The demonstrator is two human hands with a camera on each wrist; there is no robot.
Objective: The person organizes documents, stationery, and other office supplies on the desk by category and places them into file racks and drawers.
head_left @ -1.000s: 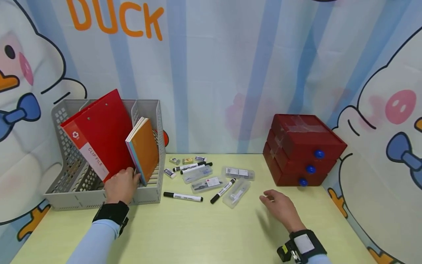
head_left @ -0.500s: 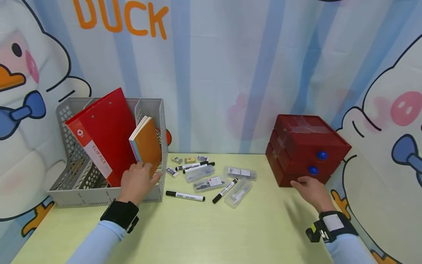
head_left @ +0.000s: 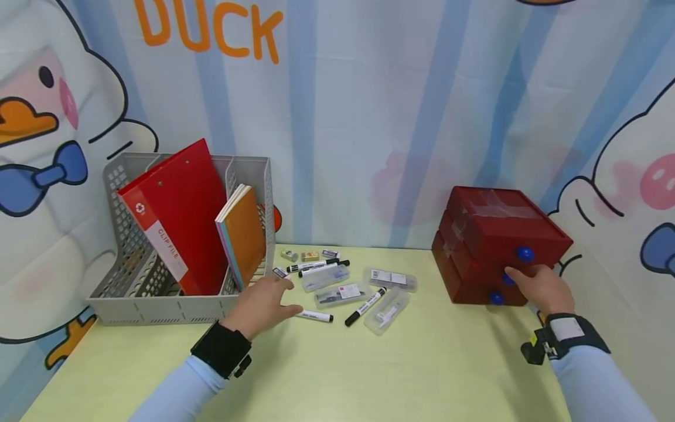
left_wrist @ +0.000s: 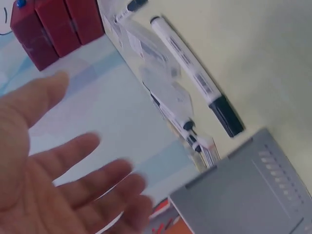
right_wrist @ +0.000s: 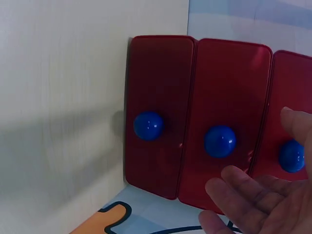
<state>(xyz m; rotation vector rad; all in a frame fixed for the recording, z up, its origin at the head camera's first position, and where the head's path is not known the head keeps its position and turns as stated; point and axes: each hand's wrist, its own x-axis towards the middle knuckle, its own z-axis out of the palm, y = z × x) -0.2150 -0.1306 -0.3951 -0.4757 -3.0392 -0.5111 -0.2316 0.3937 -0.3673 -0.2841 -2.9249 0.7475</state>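
Note:
My left hand (head_left: 266, 299) hovers open over the yellow table, fingers straight, just left of a black-and-white marker (head_left: 314, 316). The left wrist view shows its spread palm (left_wrist: 58, 161) above that marker (left_wrist: 195, 83). My right hand (head_left: 532, 284) is at the front of a dark red three-drawer chest (head_left: 495, 228), fingertips by the middle blue knob (head_left: 508, 279). In the right wrist view the fingers (right_wrist: 248, 195) are loosely spread, close to the middle knob (right_wrist: 220, 141) and not closed round it. All three drawers look shut.
A grey file rack (head_left: 158, 305) at the left holds a red clip file (head_left: 176, 211) and an orange notebook (head_left: 245, 234). Several markers, clear pen cases (head_left: 340, 295) and small erasers (head_left: 308, 256) lie mid-table. A cartoon backdrop stands right behind.
My left hand left the notebook in the rack and moved right over the table toward the marker. My right hand travelled from the table up to the chest's middle knob.

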